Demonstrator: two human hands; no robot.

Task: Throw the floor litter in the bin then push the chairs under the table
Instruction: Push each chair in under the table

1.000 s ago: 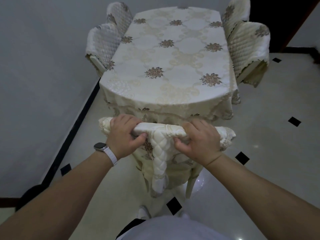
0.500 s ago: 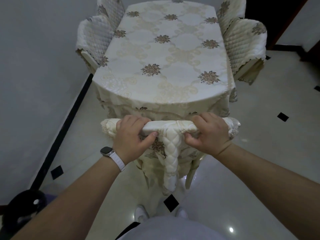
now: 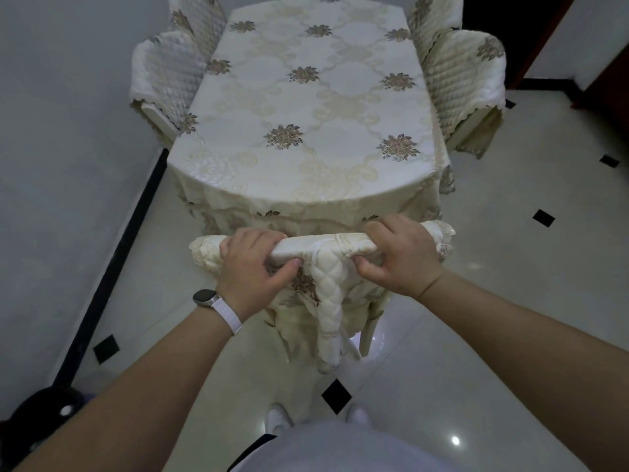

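Left hand point(image 3: 253, 272) and right hand point(image 3: 401, 255), arms extended, each closed over the top rail of the near chair point(image 3: 328, 291), thumbs beneath, fingers curled over. A white-strapped watch point(image 3: 218, 306) sits on the left wrist; no legible writing. The chair back stands just beside the end of the table point(image 3: 306, 114), draped in a floral cloth. Further quilted chairs flank both sides. Glossy pale tiled floor point(image 3: 510, 233); grey wall at left.
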